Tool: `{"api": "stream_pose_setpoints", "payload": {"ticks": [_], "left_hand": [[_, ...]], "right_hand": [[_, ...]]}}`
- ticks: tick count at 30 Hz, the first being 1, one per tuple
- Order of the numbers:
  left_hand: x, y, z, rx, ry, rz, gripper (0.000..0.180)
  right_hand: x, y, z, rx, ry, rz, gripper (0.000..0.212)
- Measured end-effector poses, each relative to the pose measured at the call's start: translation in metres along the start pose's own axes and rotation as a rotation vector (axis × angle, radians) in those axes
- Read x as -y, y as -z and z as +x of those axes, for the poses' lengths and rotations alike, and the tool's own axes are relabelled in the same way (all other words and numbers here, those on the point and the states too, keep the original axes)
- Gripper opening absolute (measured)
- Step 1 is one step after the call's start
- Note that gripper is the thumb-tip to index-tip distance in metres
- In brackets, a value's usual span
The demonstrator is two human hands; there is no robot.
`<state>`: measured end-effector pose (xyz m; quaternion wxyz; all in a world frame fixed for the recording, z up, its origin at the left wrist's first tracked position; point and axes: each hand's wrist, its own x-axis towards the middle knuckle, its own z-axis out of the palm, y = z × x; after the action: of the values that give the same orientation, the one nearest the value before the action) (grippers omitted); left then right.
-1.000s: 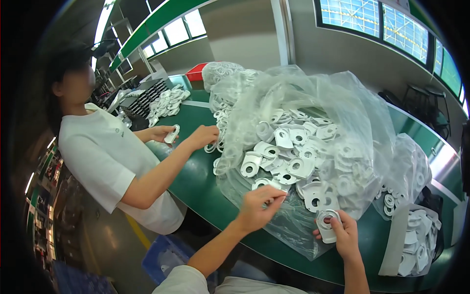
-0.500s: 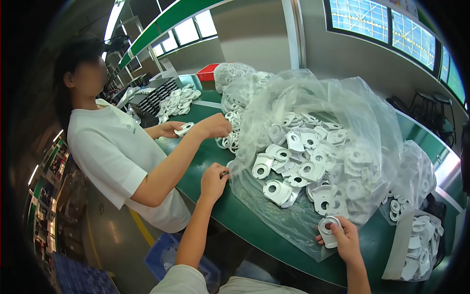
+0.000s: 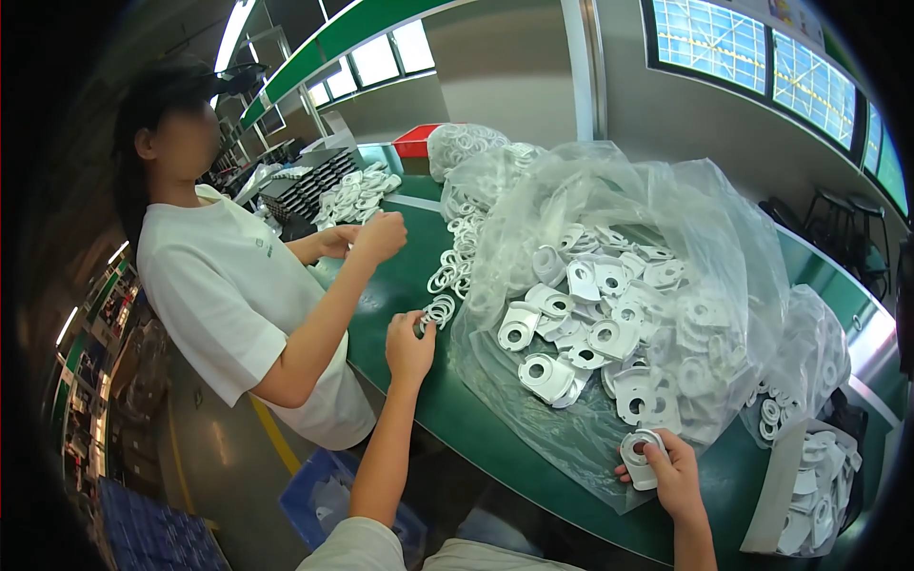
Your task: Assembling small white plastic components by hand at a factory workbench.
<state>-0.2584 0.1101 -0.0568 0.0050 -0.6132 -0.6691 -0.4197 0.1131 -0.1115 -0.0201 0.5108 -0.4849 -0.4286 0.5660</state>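
My left hand (image 3: 409, 350) is at the left side of the table, thumb and forefinger closed at the edge of a small cluster of white rings (image 3: 439, 309). It seems to pinch a ring there, though the fingertips partly hide it. In my right hand (image 3: 674, 473), near the table's front edge, is a white plastic part (image 3: 643, 459) with a rounded end and a round hole. Many similar white parts (image 3: 609, 335) lie heaped in the opened clear plastic bag (image 3: 533, 433) between my hands. More white rings (image 3: 461, 249) lie beyond my left hand.
At the left a co-worker (image 3: 238, 295) in a white shirt holds both hands together over the green table (image 3: 381, 290). A box of white parts (image 3: 769, 495) stands at the right, beside another bag (image 3: 809, 333). A blue bin (image 3: 309, 490) sits below the table's edge.
My left hand has shifted slightly left and up to the rings, some of which now lie nearer me. The co-worker's raised hand has drawn back left. My right hand keeps its part.
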Motion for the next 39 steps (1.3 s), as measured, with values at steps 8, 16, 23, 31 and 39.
{"api": "stream_pose_setpoints", "payload": {"ticks": [8,16,23,31,39], "left_hand": [[0.014,-0.001,0.035,0.219,0.001,0.116,0.023],[-0.026,0.012,0.03,0.212,-0.003,-0.22,0.01],[-0.037,0.017,0.035,0.041,0.06,-0.412,0.007],[-0.122,0.019,-0.015,0.158,0.023,-0.827,0.014],[-0.227,-0.012,-0.072,0.741,0.007,-0.985,0.011]], "right_hand": [[-0.002,0.002,0.0,0.007,0.003,-0.005,0.024],[-0.002,0.004,0.001,0.018,0.003,-0.002,0.023],[0.002,0.001,-0.004,0.025,-0.016,0.031,0.021],[-0.005,0.006,0.003,-0.021,-0.073,0.336,0.032],[0.01,0.014,0.002,-0.177,-0.117,0.465,0.038]]}}
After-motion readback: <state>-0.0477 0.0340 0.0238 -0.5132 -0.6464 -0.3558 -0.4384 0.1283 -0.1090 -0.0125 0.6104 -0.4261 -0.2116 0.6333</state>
